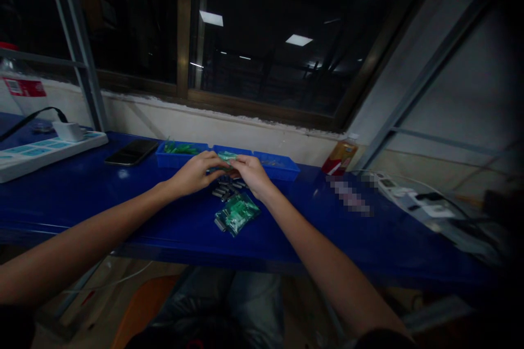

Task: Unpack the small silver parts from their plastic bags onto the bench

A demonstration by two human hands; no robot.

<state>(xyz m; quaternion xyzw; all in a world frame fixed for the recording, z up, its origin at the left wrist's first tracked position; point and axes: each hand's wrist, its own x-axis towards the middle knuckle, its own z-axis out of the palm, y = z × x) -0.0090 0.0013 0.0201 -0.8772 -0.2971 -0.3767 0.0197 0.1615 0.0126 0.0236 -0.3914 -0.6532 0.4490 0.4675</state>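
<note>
My left hand [198, 172] and my right hand [254, 175] meet over the front edge of a blue compartment tray [174, 160]. Pinched between their fingertips is a small clear plastic bag [227, 156] with a greenish look; its lower part is hidden by the fingers. Just below the hands lie several small grey metal pieces [223, 190] in a loose pile. Closer to me rests a clear bag with green pieces [239, 211], and a few grey pieces [220, 224] stick out at its left side. Thin green pieces [180, 148] fill the tray's left compartment.
A phone [131, 152] lies left of the tray, beside a white power strip [53, 151] with a plug. A drink bottle [340, 157] stands to the right. Farther right are another power strip [413, 202] and cables. A window and wall border the blue table [164, 229] behind.
</note>
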